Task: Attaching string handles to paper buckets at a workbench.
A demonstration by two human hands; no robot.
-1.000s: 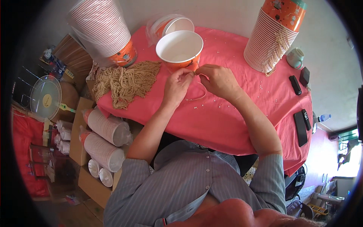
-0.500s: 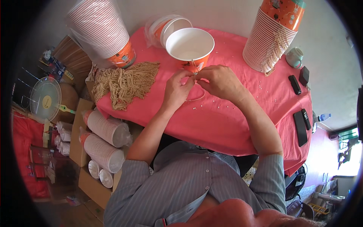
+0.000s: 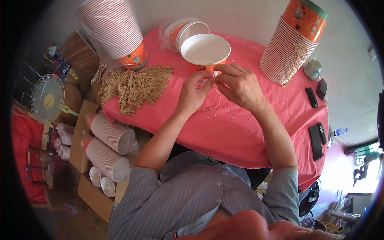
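A white-lined paper bucket point(image 3: 205, 50) with an orange printed outside stands upright on the table in front of me. At its near side my left hand point(image 3: 195, 91) is closed, thumb and forefinger pinching a thin beige cord point(image 3: 219, 99). My right hand point(image 3: 240, 86) meets it there, thumb and fingertips drawn together on the same cord, another finger reaching forward. Below the fingertips the cord hangs in a loose loop over the pink cloth. My fingers hide the spot where the cord meets the bucket.
A pile of beige cords point(image 3: 134, 89) lies left, beside a tall wrapped bucket stack point(image 3: 114, 30). Another stack point(image 3: 286, 50), draped with cords, stands right near a mug point(image 3: 312, 69) and a phone point(image 3: 315, 143). Wrapped buckets point(image 3: 187, 34) lie behind. Small white bits dot the pink tablecloth point(image 3: 236, 144).
The view has shifted slightly. My right fingers have lifted and spread a little at the cord, and my left hand keeps its pinch. The cord loop still hangs below.
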